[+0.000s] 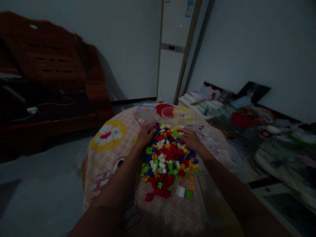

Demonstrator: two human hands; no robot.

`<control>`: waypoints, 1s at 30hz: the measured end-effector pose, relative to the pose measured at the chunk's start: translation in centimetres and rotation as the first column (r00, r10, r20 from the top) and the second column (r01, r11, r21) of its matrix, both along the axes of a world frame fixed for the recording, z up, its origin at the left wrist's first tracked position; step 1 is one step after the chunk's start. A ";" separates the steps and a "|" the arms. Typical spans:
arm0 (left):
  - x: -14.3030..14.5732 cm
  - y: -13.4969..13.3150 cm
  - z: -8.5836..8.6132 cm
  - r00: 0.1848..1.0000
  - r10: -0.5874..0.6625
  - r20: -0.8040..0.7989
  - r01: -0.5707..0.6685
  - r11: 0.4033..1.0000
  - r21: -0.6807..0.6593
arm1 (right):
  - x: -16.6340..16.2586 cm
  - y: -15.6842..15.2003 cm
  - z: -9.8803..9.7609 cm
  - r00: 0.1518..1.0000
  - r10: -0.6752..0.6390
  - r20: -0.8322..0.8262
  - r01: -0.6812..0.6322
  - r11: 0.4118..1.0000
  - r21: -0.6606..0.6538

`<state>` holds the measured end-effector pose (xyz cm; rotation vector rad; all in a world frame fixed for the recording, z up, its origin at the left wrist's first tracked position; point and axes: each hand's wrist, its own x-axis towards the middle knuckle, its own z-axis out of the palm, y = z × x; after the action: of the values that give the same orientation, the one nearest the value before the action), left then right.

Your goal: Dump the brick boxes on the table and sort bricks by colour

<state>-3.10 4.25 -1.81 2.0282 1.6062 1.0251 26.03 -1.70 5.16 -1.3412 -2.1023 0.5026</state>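
A heap of small plastic building blocks (pixel 166 161) in red, blue, yellow, green and white lies on a round table (pixel 108 164) covered with a pink checked cloth. My left hand (pixel 144 135) rests on the heap's far left edge, fingers curled onto the blocks. On the far right edge lies my right hand (pixel 191 138), its fingers stretched flat over the blocks and pointing left. Both forearms reach in from the bottom of the view. Whether either hand holds a block is hidden.
Two clear plastic tubs (pixel 146 113) (pixel 169 113) stand just beyond the heap. A dark wooden bench (pixel 49 85) fills the left. A tall white air conditioner (pixel 174 49) stands in the corner. A cluttered glass table (pixel 259 131) runs along the right.
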 end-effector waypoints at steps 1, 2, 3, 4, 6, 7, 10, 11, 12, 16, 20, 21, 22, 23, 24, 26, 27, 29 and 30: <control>0.2 -0.1 0.0 1.000 -0.015 -0.001 0.015 1.000 0.010 | 0.7 0.9 0.0 0.994 -0.090 0.055 0.087 0.995 0.054; 0.3 -0.3 0.0 1.000 -0.010 -0.001 0.010 1.000 0.016 | 1.4 1.8 -0.1 0.977 -0.180 0.117 0.169 0.981 0.096; 0.4 -0.4 -0.1 1.000 0.009 -0.002 -0.009 1.000 0.018 | 2.1 2.7 -0.2 0.946 -0.269 0.183 0.250 0.960 0.124; 0.4 -0.6 -0.2 1.000 0.030 -0.002 -0.030 0.999 0.022 | 2.7 3.5 -0.2 0.904 -0.348 0.250 0.321 0.936 0.142; 0.3 -0.8 -0.4 0.999 0.054 0.004 -0.054 0.998 0.037 | 3.5 4.9 -0.3 0.808 -0.454 0.377 0.427 0.891 0.158; 0.2 -1.0 -0.5 0.998 0.056 0.009 -0.056 0.997 0.048 | 3.7 5.5 -0.3 0.766 -0.476 0.431 0.455 0.876 0.160; 0.0 -1.3 -0.7 0.999 0.044 0.010 -0.045 0.997 0.062 | 3.4 6.8 -0.2 0.691 -0.470 0.548 0.469 0.870 0.155; 0.0 -1.4 -0.8 0.999 0.042 0.008 -0.043 0.997 0.062 | 3.1 7.2 -0.2 0.677 -0.451 0.582 0.459 0.876 0.146; 0.0 -1.5 -0.8 0.999 0.042 0.008 -0.042 0.997 0.062 | 2.8 7.6 -0.2 0.663 -0.427 0.615 0.447 0.885 0.132; 0.0 -1.5 -0.8 0.999 0.035 0.027 -0.037 0.997 0.075 | 2.3 8.9 0.0 0.632 -0.348 0.693 0.410 0.908 0.083; -0.1 -1.5 -0.8 0.999 0.022 0.041 -0.026 0.996 0.086 | 3.8 9.8 0.5 0.624 -0.339 0.703 0.399 0.913 0.086; -0.1 -1.4 -0.8 0.999 0.024 0.041 -0.028 0.996 0.087 | 4.4 9.9 0.6 0.620 -0.338 0.708 0.401 0.912 0.084; -0.1 -1.4 -0.8 0.999 0.028 0.040 -0.031 0.996 0.085 | 5.1 10.0 0.8 0.616 -0.335 0.713 0.404 0.911 0.080; -0.1 -1.4 -0.8 0.999 0.032 0.037 -0.035 0.996 0.082 | 5.8 10.1 0.9 0.613 -0.332 0.717 0.407 0.910 0.073; -0.1 -1.5 -0.8 0.999 0.036 0.034 -0.038 0.996 0.077 | 6.5 10.1 1.1 0.613 -0.325 0.720 0.407 0.911 0.065; -0.1 -1.5 -0.7 0.999 0.038 0.028 -0.040 0.997 0.072 | 7.6 10.1 1.4 0.618 -0.304 0.725 0.399 0.916 0.044; 0.0 -1.5 -0.6 0.999 0.035 0.026 -0.037 0.997 0.074 | 8.0 10.0 1.4 0.622 -0.293 0.727 0.393 0.919 0.034; -0.1 -1.6 -0.6 0.999 0.020 0.025 -0.022 0.996 0.083 | 8.6 9.8 1.5 0.628 -0.271 0.729 0.378 0.926 0.019; -0.1 -1.6 -0.5 1.000 0.012 0.024 -0.014 0.996 0.087 | 8.7 9.7 1.5 0.630 -0.264 0.730 0.372 0.928 0.015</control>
<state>-3.15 2.65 -2.34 2.0564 1.5910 1.1382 34.75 8.01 6.64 -2.2250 -2.3447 -0.0817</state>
